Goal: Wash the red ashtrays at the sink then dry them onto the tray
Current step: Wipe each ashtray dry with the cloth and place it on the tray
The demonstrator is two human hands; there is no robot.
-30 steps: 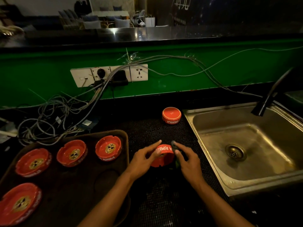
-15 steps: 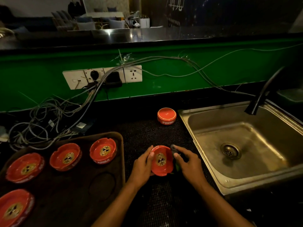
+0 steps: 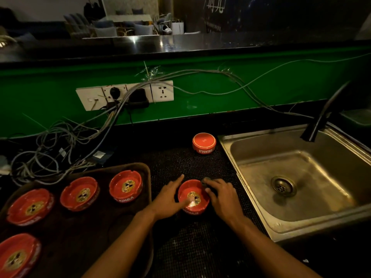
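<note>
The ashtray (image 3: 193, 197), just turned bowl-up on the tabletop (image 3: 186, 247), sat gripped by both hands' fingers (image 3: 187, 202), ready for drying.

You're working in dim, warm light; glare streaks the bar top (image 3: 140, 42) and sink (image 3: 297, 177) basin (brightest spots here). Corners sink into black, straight edges bow from the wide lens, and the background stays soft.

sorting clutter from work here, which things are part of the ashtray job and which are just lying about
Job: ashtray in hands; upturned ashtray; four ashtrays on tray; tray; sink; tap.
Lying about: cables; sockets.
</note>
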